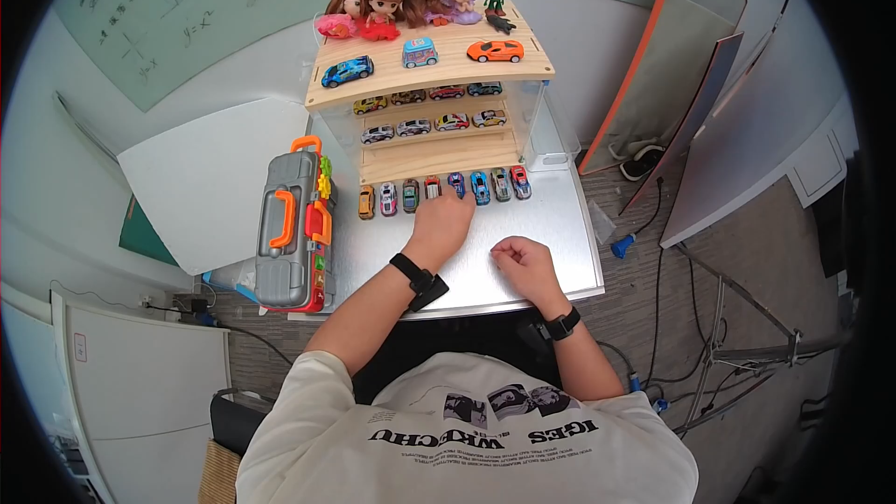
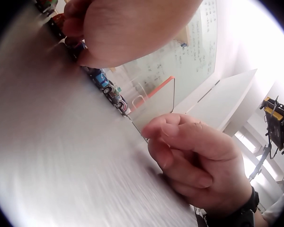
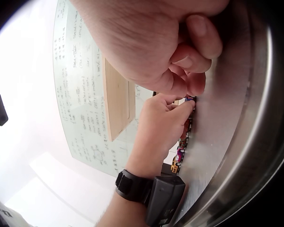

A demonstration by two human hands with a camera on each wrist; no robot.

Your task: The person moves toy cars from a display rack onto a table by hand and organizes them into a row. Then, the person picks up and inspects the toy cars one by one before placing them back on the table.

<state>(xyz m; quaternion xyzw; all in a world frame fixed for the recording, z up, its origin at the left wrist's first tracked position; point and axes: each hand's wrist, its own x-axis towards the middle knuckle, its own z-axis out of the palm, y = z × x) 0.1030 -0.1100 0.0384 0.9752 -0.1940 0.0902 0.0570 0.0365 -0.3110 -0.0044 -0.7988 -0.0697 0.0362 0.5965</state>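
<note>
Several toy cars stand side by side in a row on the metal table [image 1: 401,266], in front of a wooden display shelf [image 1: 439,166]. My left hand [image 1: 443,224] reaches to the middle of this row. Its thumb and fingers pinch a blue-purple toy car [image 1: 456,182], which the hand partly covers in the left wrist view. Beside that car are a red one [image 1: 432,188] on the left and a blue one [image 1: 480,188] on the right. Nearer the front edge, my right hand [image 1: 525,268] rests low over the table, fingers loosely curled and holding nothing.
More toy cars line the shelf's tiers. On its top board stand dolls [image 1: 383,14], an orange car [image 1: 496,51], a blue car [image 1: 348,71] and a small bus [image 1: 420,53]. A grey toolbox [image 1: 289,261] with orange handles occupies the table's left side.
</note>
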